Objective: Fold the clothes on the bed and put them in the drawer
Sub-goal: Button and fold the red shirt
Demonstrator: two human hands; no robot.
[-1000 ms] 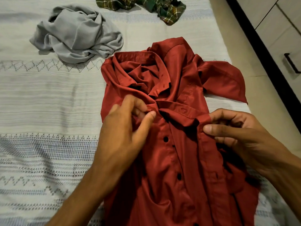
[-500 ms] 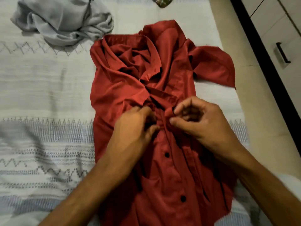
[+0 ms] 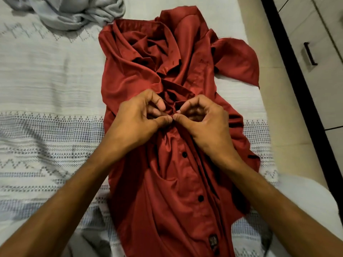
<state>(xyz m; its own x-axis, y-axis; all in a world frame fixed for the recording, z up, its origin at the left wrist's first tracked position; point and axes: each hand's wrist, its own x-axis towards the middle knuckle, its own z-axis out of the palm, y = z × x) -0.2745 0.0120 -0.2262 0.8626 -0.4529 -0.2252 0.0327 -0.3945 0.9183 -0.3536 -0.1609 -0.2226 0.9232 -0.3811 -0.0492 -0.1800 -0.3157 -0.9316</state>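
Both hands, left hand (image 3: 137,117) and right hand (image 3: 202,119), pinch the red shirt (image 3: 167,182) placket mid-bed (image 3: 46,71), apparently buttoning it; next, I'd guess, comes smoothing it flat before folding.

two bare forearms come in from the bottom edge, uncovered all the way to the frame with no sleeve cuff on either. the left hand (image 3: 137,117) and the right hand (image 3: 202,119) are bare too, no gloves. the fingernails are short and plain. the knuckles and tendons on the backs of both hands show clearly.
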